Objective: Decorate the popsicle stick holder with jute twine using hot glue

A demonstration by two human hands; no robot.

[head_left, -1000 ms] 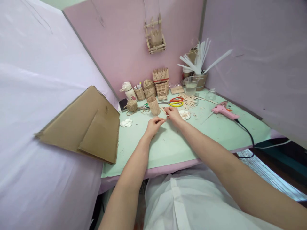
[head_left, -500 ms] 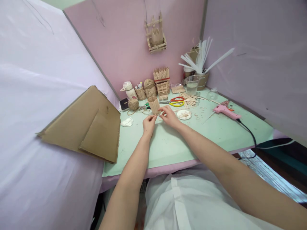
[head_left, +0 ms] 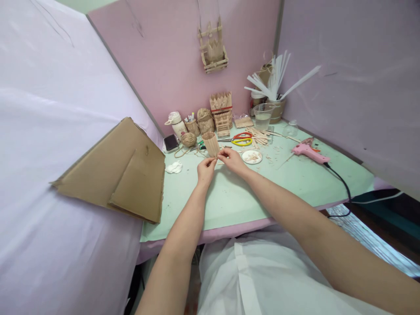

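A small cup made of upright wooden craft sticks [head_left: 210, 144] stands on the table just beyond my fingers. My left hand [head_left: 206, 169] is closed in a pinch at the foot of the cup, on what looks like thin brown twine. Close beside it, my right hand [head_left: 231, 160] also pinches the twine, its fingertips nearly meeting the left ones. The strand itself is barely visible between the fingers. A ball of twine [head_left: 189, 140] lies behind and left of the cup, with loose strand curling in front of it.
Red and yellow scissors [head_left: 242, 139], loose craft sticks [head_left: 259, 136] and a small white dish [head_left: 252, 157] lie beyond my right hand. A pink glue gun [head_left: 310, 153] with a cord is far right. White tissue [head_left: 173, 167] and folded cardboard [head_left: 131, 175] are left.
The twine ball has rolled a little to the right, towards the cup. Both hands have drawn closer together, and my right fingers have tightened into a pinch.
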